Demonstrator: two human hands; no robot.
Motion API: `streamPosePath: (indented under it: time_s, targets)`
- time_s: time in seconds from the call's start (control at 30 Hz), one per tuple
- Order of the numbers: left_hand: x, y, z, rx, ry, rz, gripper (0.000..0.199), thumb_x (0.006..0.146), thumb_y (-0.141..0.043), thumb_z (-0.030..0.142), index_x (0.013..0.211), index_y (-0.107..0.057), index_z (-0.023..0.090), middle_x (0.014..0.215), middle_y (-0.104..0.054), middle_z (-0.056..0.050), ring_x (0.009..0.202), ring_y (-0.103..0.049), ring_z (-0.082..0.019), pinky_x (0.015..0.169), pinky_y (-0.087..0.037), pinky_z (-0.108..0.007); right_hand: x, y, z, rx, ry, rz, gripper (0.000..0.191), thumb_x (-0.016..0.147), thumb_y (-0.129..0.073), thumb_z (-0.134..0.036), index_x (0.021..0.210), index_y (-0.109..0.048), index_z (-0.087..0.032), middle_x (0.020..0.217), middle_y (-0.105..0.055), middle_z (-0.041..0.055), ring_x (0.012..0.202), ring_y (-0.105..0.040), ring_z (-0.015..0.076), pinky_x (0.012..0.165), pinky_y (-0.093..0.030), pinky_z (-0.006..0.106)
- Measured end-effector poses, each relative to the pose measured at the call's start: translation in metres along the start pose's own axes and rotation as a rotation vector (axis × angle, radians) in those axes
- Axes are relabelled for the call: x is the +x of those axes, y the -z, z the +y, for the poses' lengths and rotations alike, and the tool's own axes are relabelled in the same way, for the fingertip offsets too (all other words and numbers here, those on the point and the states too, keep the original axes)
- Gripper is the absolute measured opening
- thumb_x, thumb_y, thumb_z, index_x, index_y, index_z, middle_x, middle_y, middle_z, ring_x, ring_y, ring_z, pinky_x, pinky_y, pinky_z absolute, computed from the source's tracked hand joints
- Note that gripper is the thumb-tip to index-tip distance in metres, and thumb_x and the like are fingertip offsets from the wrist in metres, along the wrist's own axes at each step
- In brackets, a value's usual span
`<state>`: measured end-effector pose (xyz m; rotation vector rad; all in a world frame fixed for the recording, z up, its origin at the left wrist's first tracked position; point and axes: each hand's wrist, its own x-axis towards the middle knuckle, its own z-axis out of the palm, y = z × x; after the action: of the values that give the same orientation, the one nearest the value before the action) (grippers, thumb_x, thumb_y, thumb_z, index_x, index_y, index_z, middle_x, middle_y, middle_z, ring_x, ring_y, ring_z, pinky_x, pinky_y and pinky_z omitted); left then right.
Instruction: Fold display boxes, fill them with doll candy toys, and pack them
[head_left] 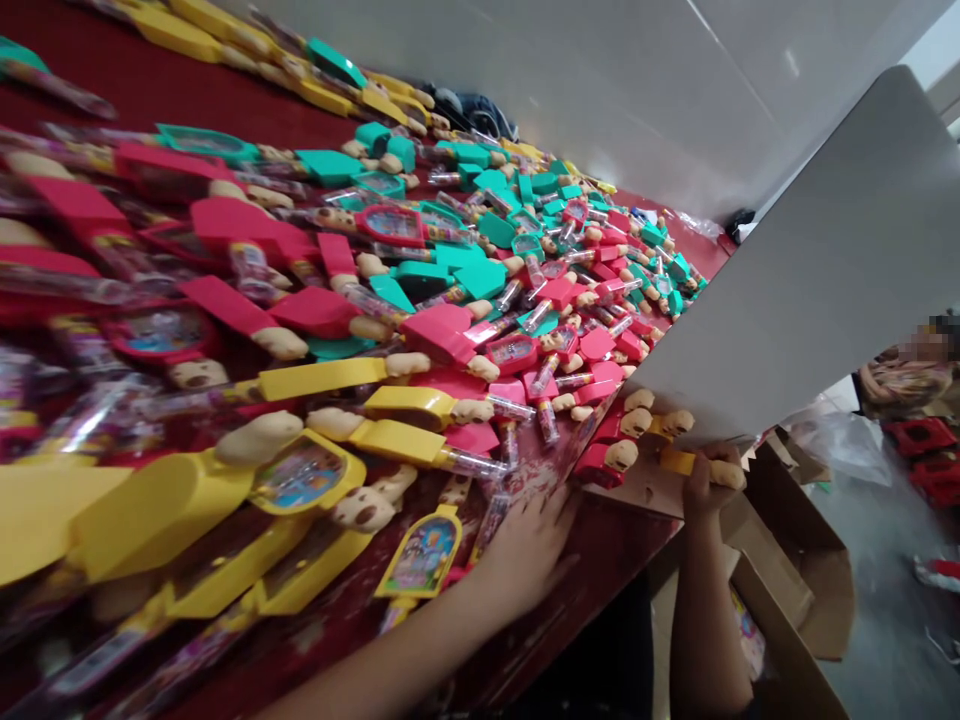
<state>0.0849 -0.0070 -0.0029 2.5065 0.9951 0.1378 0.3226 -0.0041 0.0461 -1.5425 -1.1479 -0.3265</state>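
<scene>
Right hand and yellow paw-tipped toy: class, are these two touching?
Touching: the head view shows the right hand with its fingers curled around the yellow paw-tipped toy.

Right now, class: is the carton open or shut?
Open: flaps of the cardboard carton spread outward by the right hand, printed contents inside.

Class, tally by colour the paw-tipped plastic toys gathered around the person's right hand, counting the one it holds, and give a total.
Red plastic toys with beige paw-shaped tips: 3
Yellow plastic toys with beige paw-shaped tips: 2, one held in the right hand
Total: 5
</scene>
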Motion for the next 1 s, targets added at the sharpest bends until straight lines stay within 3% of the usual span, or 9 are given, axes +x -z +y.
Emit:
streamPosePath:
  time_s: [0.27,0.47,0.67,0.77,0.87,1.0]
  targets:
    - [0.0,-0.007,-0.003,-0.041,-0.013,0.044,0.066,0.083,-0.063,0.034,0.14,-0.042,0.009,0.143,-0.04,-0.022,0.128,-0.041,-0.039,0.105,-0.038,-0.052,0.015,-0.006,0.011,-0.086,-0.073,0.098,0.009,0.072,-0.046,-0.025,0.065,-0.042,-0.021,0.06,-0.041,-0.0044,0.056,-0.04,0.0116,0.056,-0.039,0.026]
    - [0.002,-0.017,-0.008,-0.017,-0.048,0.118,0.064,0.082,-0.062,0.034,0.139,-0.042,0.012,0.141,-0.041,-0.021,0.127,-0.043,-0.037,0.106,-0.037,-0.052,0.002,-0.013,0.006,-0.128,-0.092,0.007,0.012,0.067,-0.052,-0.03,0.065,-0.044,-0.022,0.059,-0.045,-0.0034,0.055,-0.041,0.0124,0.054,-0.038,0.026]
    - [0.004,-0.015,-0.009,0.007,-0.054,0.13,0.066,0.079,-0.066,0.033,0.136,-0.043,0.011,0.138,-0.043,-0.022,0.131,-0.04,-0.035,0.109,-0.035,-0.049,0.011,-0.01,0.019,-0.143,-0.206,0.021,0.022,0.077,-0.041,-0.039,0.062,-0.033,-0.024,0.055,-0.039,-0.0054,0.053,-0.037,0.012,0.053,-0.036,0.025]
    - [0.004,-0.011,-0.008,0.011,-0.081,0.126,0.063,0.08,-0.065,0.03,0.135,-0.044,0.009,0.137,-0.043,-0.023,0.129,-0.042,-0.034,0.106,-0.038,-0.047,0.013,-0.007,0.016,-0.217,-0.26,-0.121,0.023,0.082,-0.042,-0.039,0.068,-0.042,-0.022,0.06,-0.05,-0.0011,0.058,-0.047,0.0139,0.058,-0.04,0.026]
    - [0.007,-0.011,-0.005,0.007,-0.102,0.19,0.057,0.08,-0.063,0.027,0.131,-0.046,0.007,0.136,-0.043,-0.024,0.125,-0.047,-0.034,0.103,-0.041,-0.046,0.018,-0.003,0.005,-0.36,-0.293,-0.34,0.025,0.085,-0.047,-0.039,0.08,-0.054,-0.016,0.074,-0.062,0.0087,0.07,-0.059,0.0187,0.067,-0.044,0.029]
    - [0.008,-0.007,0.002,-0.005,-0.113,0.254,0.052,0.084,-0.057,0.026,0.131,-0.045,0.007,0.134,-0.046,-0.022,0.121,-0.051,-0.029,0.102,-0.043,-0.043,0.032,0.004,-0.009,-0.563,-0.255,-0.652,0.024,0.088,-0.053,-0.035,0.095,-0.062,-0.014,0.092,-0.068,0.0174,0.087,-0.065,0.0249,0.078,-0.045,0.033]
